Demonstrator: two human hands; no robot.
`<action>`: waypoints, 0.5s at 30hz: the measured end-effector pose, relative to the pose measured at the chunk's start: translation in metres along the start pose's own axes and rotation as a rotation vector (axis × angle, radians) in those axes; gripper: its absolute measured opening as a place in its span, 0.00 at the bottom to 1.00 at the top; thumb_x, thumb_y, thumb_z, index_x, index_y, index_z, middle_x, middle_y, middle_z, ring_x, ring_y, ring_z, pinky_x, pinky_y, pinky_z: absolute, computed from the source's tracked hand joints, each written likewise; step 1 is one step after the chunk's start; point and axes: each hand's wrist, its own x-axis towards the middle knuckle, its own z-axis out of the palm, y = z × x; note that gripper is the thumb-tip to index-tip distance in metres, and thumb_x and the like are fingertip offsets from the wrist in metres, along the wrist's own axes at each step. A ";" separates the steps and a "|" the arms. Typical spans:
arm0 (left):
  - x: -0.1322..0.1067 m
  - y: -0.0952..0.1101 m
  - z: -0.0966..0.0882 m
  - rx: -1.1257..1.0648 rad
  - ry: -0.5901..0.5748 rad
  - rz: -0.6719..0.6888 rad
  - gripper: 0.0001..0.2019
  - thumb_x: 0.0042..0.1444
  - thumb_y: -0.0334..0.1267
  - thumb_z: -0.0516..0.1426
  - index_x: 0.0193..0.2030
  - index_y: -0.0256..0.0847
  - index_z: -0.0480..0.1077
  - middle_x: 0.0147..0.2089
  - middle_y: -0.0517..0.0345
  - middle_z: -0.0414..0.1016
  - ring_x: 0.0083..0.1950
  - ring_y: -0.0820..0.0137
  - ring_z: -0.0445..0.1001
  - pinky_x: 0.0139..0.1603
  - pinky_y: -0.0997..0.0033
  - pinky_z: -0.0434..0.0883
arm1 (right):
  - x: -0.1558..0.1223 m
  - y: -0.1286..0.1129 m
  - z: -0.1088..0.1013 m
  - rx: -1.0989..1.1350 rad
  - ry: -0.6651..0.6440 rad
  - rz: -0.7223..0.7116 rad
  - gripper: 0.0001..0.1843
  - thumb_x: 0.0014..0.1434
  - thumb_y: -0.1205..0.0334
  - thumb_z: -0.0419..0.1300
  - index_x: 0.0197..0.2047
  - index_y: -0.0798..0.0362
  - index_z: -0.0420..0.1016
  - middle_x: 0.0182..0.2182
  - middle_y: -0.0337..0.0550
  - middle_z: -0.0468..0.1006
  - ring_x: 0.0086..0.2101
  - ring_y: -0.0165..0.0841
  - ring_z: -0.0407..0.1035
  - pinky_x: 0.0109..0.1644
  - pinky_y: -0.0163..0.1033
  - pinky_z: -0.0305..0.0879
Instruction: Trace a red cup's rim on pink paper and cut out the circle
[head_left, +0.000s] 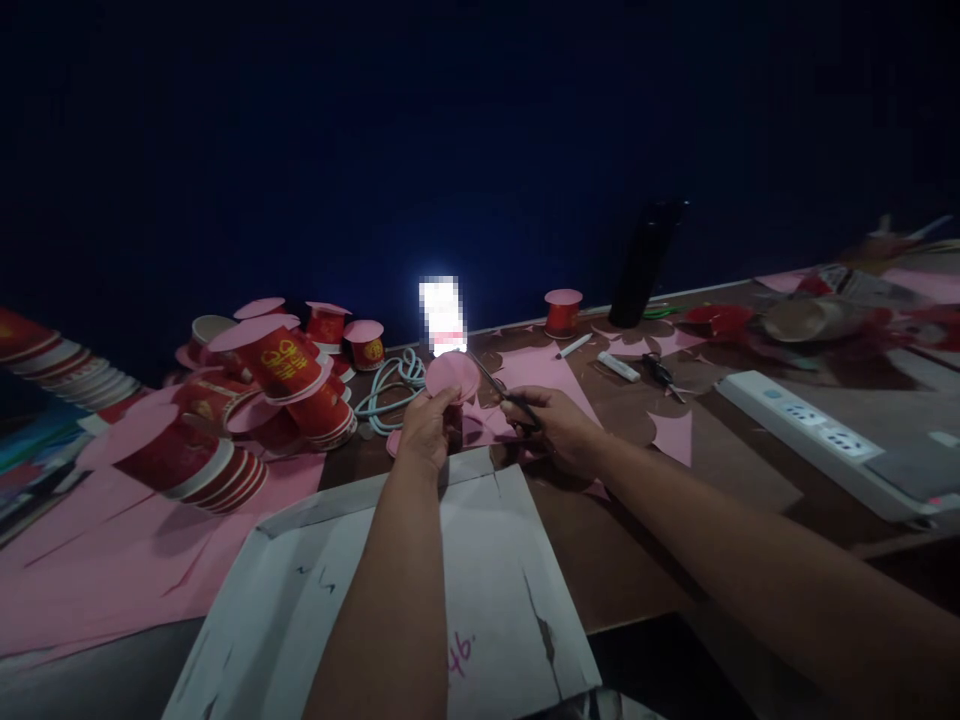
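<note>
Out in front of me, my left hand point(427, 430) pinches a round pink paper disc point(452, 374) near its lower edge. Whether anything sits under the disc is hard to tell in the dim light. Just right of it, my right hand point(551, 425) is closed around the dark handles of a pair of scissors point(491, 380). Their blades point up and left toward the disc, with a small gap between. Pink paper scraps point(536, 375) lie behind and around both hands. Below my forearms is a white cardboard tray point(480, 560) with handwriting on it.
Red paper cups point(285, 365), several topped with pink discs, crowd the left over pink sheets point(97, 580). A coiled cable point(390, 390) and a lit screen point(442, 310) stand ahead. A marker point(619, 367), a dark upright object point(646, 265) and a power strip point(810, 430) are right.
</note>
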 end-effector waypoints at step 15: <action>0.006 -0.008 -0.001 -0.121 0.018 0.064 0.22 0.34 0.36 0.68 0.39 0.37 0.69 0.32 0.59 0.75 0.26 0.76 0.70 0.27 0.75 0.68 | 0.008 0.004 -0.004 0.005 0.047 -0.014 0.21 0.44 0.54 0.71 0.39 0.54 0.75 0.25 0.36 0.71 0.22 0.24 0.65 0.22 0.28 0.62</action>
